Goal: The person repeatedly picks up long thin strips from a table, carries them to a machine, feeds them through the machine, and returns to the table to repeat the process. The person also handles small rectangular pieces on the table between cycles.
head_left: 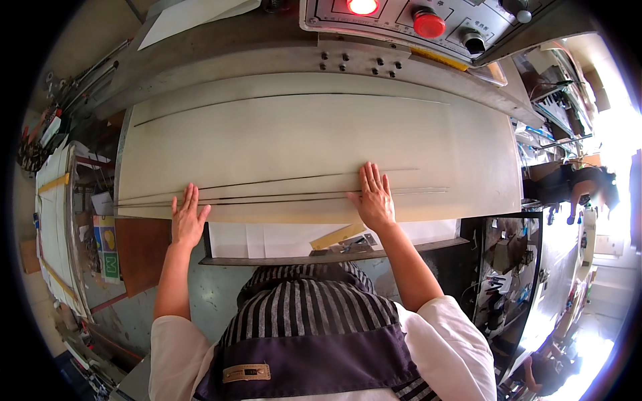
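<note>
My left hand [188, 215] lies palm down with fingers stretched, across thin dark metal strips [281, 198] near the front edge of a pale flat work surface [294, 140]. Farther right, my right hand [374, 195] rests flat on the same strips, its fingers and thumb spread. The strips run left to right between both hands, one of them slanting slightly away from the others. Part of each is hidden under my hands. A separate long thin strip [287, 96] lies along the far side of the surface, apart from both hands.
A metal crossbar [267, 63] spans the far edge, below a control panel [394, 20] with a lit red lamp and a red button. An open drawer [281, 240] with papers sits under the front edge. Another person [575, 187] is at the far right.
</note>
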Motion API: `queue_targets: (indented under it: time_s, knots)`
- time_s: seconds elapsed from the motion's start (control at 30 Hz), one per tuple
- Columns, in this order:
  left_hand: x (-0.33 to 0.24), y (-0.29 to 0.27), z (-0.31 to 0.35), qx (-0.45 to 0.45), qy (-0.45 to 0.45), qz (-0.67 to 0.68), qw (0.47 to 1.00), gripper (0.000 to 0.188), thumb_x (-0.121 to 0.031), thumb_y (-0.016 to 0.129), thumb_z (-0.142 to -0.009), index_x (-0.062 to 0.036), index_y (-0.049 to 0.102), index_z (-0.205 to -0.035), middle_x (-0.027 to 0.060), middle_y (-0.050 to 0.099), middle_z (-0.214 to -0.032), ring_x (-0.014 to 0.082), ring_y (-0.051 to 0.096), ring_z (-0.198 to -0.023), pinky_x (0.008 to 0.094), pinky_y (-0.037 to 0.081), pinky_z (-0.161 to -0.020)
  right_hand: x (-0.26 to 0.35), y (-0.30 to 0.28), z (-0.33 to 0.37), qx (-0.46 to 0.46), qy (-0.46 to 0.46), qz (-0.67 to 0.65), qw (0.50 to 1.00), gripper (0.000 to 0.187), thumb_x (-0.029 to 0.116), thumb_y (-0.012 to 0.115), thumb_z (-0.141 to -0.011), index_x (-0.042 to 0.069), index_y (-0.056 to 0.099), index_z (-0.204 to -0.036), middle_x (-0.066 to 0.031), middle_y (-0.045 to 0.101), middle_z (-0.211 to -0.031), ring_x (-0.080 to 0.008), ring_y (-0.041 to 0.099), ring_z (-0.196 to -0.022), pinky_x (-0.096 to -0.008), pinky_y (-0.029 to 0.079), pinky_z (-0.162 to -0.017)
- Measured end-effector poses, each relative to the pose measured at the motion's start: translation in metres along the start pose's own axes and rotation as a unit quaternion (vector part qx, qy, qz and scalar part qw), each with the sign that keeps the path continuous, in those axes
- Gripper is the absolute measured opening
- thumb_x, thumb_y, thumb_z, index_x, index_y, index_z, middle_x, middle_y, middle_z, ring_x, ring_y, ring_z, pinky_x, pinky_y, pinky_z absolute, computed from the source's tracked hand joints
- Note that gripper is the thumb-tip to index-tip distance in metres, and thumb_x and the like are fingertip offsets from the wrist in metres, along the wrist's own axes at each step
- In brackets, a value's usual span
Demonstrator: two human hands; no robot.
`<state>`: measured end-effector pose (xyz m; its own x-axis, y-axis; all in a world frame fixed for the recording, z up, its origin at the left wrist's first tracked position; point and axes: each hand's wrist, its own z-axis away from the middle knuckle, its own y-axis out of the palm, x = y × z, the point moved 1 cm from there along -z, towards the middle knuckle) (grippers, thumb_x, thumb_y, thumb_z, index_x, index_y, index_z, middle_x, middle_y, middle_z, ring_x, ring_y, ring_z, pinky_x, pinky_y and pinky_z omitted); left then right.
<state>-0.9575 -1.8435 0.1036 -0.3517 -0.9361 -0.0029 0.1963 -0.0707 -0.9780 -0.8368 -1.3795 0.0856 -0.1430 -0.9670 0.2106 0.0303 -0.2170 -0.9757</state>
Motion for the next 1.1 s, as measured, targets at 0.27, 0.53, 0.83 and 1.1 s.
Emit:
queue_targets:
  time_s: [0.27,0.53,0.83,1.1]
  knots:
    - [-0.003,-0.003,0.002,-0.012,-0.008,0.002,1.000,0.065,-0.046,0.042,-0.102,-0.0053,0.032,-0.151,0.0076,0.029,-0.159,0.0217,0.031,-0.145,0.0466,0.016,-0.120,0.002,0.002,0.002,0.011,0.017,0.007,1.000,0.080,0.051,0.051,-0.095,0.003,0.025,-0.153,-0.0125,0.019,-0.162,-0.0260,0.014,-0.151,-0.0447,0.012,-0.122]
    - [-0.003,0.003,0.000,-0.080,0.008,0.001,0.997,0.062,-0.045,0.046,-0.101,-0.0013,0.043,-0.145,0.0123,0.042,-0.152,0.0230,0.040,-0.140,0.0428,0.021,-0.118,0.003,0.002,0.001,0.017,0.028,0.009,0.999,0.081,0.052,0.053,-0.094,0.004,0.026,-0.153,-0.0123,0.019,-0.162,-0.0255,0.015,-0.150,-0.0444,0.013,-0.122]
    - [0.001,0.011,0.000,-0.124,0.023,0.015,0.992,0.062,-0.045,0.048,-0.100,0.0025,0.048,-0.140,0.0150,0.046,-0.148,0.0244,0.044,-0.137,0.0404,0.025,-0.117,0.007,0.005,-0.001,0.005,0.042,0.008,0.999,0.080,0.050,0.055,-0.094,0.003,0.027,-0.152,-0.0124,0.020,-0.162,-0.0254,0.015,-0.150,-0.0443,0.014,-0.122]
    - [0.001,0.015,0.001,-0.161,0.036,0.017,0.986,0.059,-0.041,0.052,-0.099,0.0012,0.048,-0.140,0.0156,0.047,-0.147,0.0255,0.047,-0.134,0.0415,0.028,-0.115,0.016,0.024,-0.002,-0.031,0.102,0.013,0.994,0.076,0.051,0.048,-0.097,0.002,0.028,-0.152,-0.0114,0.020,-0.162,-0.0239,0.013,-0.151,-0.0440,0.011,-0.122]
